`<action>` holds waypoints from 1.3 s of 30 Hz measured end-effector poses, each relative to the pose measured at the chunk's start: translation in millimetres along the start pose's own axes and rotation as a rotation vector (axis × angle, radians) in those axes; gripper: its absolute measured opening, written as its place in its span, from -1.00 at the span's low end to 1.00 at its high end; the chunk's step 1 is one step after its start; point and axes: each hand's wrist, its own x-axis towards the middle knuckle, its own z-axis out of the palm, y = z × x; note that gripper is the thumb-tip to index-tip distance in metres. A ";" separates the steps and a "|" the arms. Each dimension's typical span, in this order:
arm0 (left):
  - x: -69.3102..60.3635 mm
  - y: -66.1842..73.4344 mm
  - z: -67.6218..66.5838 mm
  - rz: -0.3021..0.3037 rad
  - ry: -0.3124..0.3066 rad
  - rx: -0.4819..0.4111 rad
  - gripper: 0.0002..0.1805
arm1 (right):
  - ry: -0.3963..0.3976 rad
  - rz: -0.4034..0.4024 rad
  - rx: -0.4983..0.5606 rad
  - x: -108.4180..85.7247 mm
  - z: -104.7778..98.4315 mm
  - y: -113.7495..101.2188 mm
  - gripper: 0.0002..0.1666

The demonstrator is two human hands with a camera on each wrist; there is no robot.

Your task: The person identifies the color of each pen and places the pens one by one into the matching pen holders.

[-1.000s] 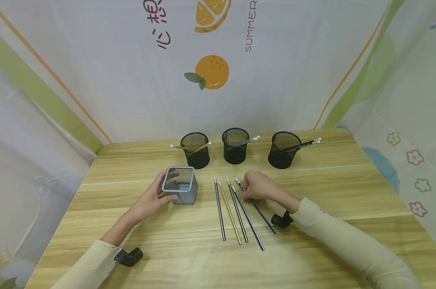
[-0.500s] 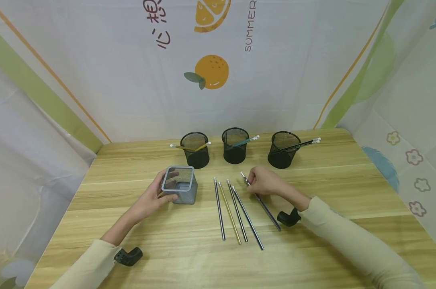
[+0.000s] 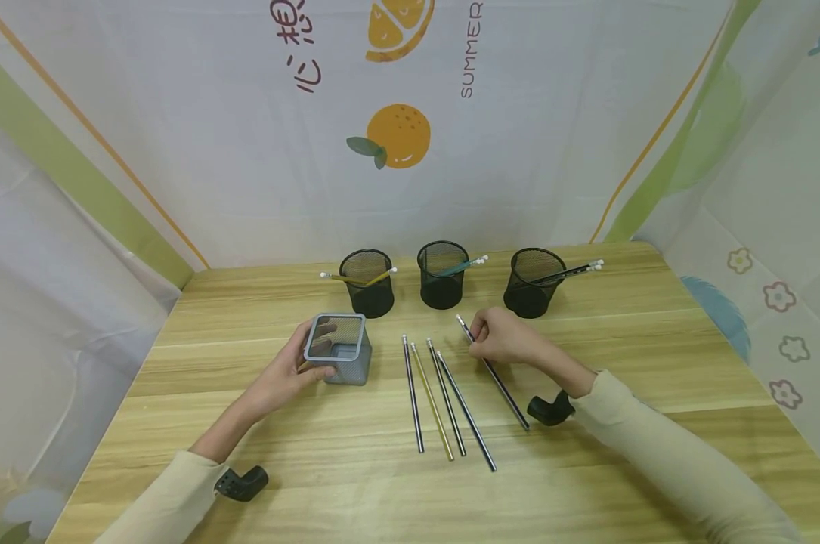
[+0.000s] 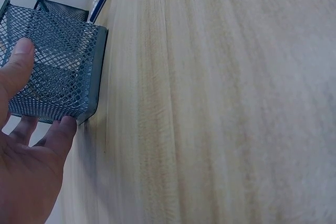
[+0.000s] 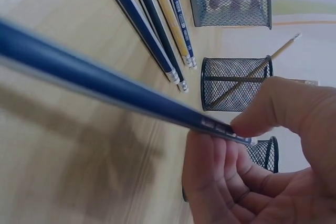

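A square grey mesh pencil holder (image 3: 345,370) stands upright on the table. My left hand (image 3: 289,376) grips its left side, thumb at the front; the left wrist view shows thumb and fingers about the mesh of the holder (image 4: 58,72). In my right hand (image 3: 508,338) a dark blue pencil (image 3: 505,393) is pinched between thumb and fingers near its white eraser end. The right wrist view shows that pencil (image 5: 105,82) close up, slanting above the table. Left of it lie several loose pencils, among them a yellow pencil (image 3: 433,404) and a blue pencil (image 3: 468,413).
Along the back stand three round black mesh cups: a left cup (image 3: 372,302) with yellow pencils, a middle cup (image 3: 442,293) with green ones, and a right cup (image 3: 527,301) with black ones. A printed white curtain (image 3: 518,151) hangs behind the wooden table (image 3: 280,483).
My right hand has moved right and toward the back with the dark blue pencil, away from the other pencils. My left hand and the holder have stayed in place.
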 end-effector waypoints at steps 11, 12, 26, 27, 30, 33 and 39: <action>-0.1 -0.6 0.6 0.001 0.002 -0.001 -0.12 | 0.079 -0.024 0.026 -1.5 -8.3 -4.4 -0.87; -0.1 -0.6 0.6 0.002 0.001 -0.002 -0.12 | 0.083 -0.036 0.029 -2.0 -9.5 -5.0 -0.86; -0.2 -0.1 0.4 -0.001 0.003 0.009 -0.12 | 0.174 -0.154 0.225 -9.4 -26.1 -11.8 -0.86; -0.2 -0.1 0.5 -0.001 0.003 0.009 -0.12 | 0.182 -0.170 0.246 -9.7 -26.8 -12.5 -0.87; -0.2 0.1 0.4 0.003 0.002 0.011 -0.13 | 0.212 -0.219 0.293 -10.8 -28.9 -13.9 -0.88; 0.0 -0.3 0.2 0.004 0.001 0.012 -0.13 | 0.237 -0.263 0.336 -12.3 -30.6 -15.7 -0.90; 0.4 -1.1 0.0 0.001 -0.001 0.004 -0.13 | 0.286 -0.347 0.395 -14.4 -33.1 -17.3 -0.90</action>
